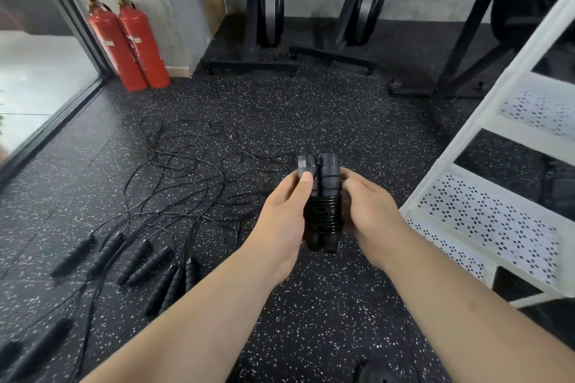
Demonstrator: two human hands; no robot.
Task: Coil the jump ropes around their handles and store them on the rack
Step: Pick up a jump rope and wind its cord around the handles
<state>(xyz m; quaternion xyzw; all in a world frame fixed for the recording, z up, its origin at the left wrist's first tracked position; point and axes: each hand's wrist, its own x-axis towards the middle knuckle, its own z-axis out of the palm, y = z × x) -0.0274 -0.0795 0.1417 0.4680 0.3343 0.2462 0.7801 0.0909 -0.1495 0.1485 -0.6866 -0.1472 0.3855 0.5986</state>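
Observation:
Both my hands hold one coiled jump rope in front of me: two black handles side by side, with black cord wound tightly round their lower half. My left hand grips the left handle, thumb pressed near its top. My right hand grips the bundle from the right. Several more jump ropes lie on the floor to the left, handles in a row, their thin cords tangled behind them. The white rack with perforated shelves stands to the right.
Two red fire extinguishers stand by the wall at the back left, beside a glass door. Black exercise machines line the back wall. The floor is black speckled rubber. A dark round object lies at the bottom edge.

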